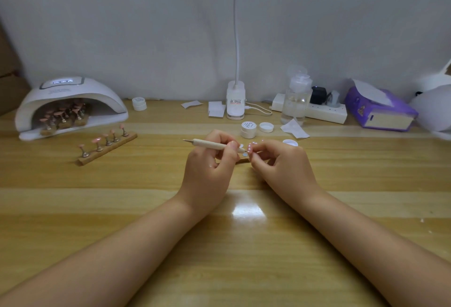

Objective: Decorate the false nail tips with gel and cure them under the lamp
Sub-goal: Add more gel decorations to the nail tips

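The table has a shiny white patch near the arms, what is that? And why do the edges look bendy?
Head view: the white patch is glare, light bouncing off the glossy wooden table. Head view: the wide-angle lens bends the far table edge and stretches the forearms near the bottom corners. Head view: small things such as the pot labels look soft, too blurry to read.

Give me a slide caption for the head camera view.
Left hand holds dotting pen to nail tip pinched by right hand.
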Motion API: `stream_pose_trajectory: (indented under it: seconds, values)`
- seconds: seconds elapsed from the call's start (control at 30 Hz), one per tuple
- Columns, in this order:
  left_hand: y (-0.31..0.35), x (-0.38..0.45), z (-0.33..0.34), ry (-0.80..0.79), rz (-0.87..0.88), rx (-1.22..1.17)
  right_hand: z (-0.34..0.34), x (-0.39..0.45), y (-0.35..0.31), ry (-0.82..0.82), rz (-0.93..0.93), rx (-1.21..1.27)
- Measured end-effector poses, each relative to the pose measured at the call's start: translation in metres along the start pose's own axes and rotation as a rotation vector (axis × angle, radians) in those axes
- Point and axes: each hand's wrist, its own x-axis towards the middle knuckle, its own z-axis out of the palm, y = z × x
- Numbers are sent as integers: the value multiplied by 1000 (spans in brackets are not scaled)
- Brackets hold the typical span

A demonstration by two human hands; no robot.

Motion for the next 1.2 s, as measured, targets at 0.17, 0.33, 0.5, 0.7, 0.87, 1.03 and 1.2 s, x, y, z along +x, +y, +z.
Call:
stream_pose_trajectory:
  seconds: [0.17,0.33,0.5,0.7,0.87,1.03,1.2]
  values:
    - [0,0,0,-4,-2,0,-1,0,-1,5,-3,-5]
    - [-2,0,1,-3,-21,-7,-1,0,-1,2,-3,-10]
    - [-1,0,1,-8,-34,-12,-1,0,0,10,-11,-16]
    - [-1,0,1,-10,-43,-7,1,0,1,15,-3,-9]
    - [-1,0,2,-10,-48,-11,0,-1,1,11,-4,-14]
    - [-1,0,1,-9,-40,-5,0,-1,1,15,-10,-17]
    - [0,-1,1,-13,-42,-2,0,0,1,13,-4,-14]
